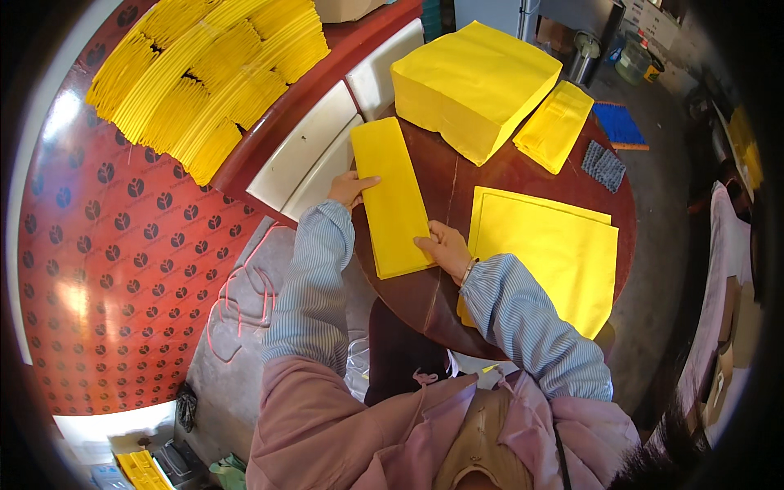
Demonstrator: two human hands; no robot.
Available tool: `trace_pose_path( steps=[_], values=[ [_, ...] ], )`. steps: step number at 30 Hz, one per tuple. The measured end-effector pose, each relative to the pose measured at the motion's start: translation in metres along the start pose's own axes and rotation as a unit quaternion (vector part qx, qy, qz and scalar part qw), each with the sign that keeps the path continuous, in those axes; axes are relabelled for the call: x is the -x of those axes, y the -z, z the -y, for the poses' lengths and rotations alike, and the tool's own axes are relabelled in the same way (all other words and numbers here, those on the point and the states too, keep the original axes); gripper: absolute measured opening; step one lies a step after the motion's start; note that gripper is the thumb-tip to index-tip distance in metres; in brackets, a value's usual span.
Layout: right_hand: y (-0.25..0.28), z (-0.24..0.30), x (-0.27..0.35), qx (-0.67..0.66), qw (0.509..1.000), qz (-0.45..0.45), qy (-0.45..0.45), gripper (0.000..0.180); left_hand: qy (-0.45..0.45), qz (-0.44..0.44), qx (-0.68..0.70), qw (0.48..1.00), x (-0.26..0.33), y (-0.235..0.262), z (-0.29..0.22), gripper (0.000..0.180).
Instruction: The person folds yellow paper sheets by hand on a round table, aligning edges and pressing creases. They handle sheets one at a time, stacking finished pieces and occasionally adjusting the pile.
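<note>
Between my hands is a folded stack of yellow paper (392,196), long and narrow, held slantwise over the left part of a round dark-red table (447,184). My left hand (348,189) is closed on its left edge, thumb on top. Lower down, my right hand (448,250) pinches the right edge, also with the thumb on top. Right of my right hand lies a flat pile of square yellow sheets (551,253), its top sheets slightly out of line. My right forearm covers part of that pile's lower left.
At the table's far side stands a tall yellow paper stack (478,82), beside a smaller folded yellow bundle (555,126) and a grey textured cloth (603,166). Many folded yellow bundles (212,73) fill the red patterned surface (122,237) at left. Pink cord (237,306) lies on the floor.
</note>
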State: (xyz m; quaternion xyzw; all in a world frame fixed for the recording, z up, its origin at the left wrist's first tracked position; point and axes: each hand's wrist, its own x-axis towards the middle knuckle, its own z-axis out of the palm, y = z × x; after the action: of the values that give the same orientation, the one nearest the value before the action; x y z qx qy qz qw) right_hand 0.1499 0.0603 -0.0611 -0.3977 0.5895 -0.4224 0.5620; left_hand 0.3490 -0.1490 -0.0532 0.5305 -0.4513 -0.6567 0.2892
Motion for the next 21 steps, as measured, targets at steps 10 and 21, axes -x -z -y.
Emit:
trace_pose_path(
  steps=[10,21],
  values=[
    [0.003,-0.02,-0.012,0.006,0.999,0.022,0.032,0.033,-0.239,-0.203,-0.463,0.829,0.015,-0.033,-0.008,0.059],
    [0.005,-0.011,-0.003,-0.109,0.991,0.076,-0.022,0.027,-0.301,-0.1,-0.648,0.693,0.005,-0.087,0.035,0.085]
  ],
)
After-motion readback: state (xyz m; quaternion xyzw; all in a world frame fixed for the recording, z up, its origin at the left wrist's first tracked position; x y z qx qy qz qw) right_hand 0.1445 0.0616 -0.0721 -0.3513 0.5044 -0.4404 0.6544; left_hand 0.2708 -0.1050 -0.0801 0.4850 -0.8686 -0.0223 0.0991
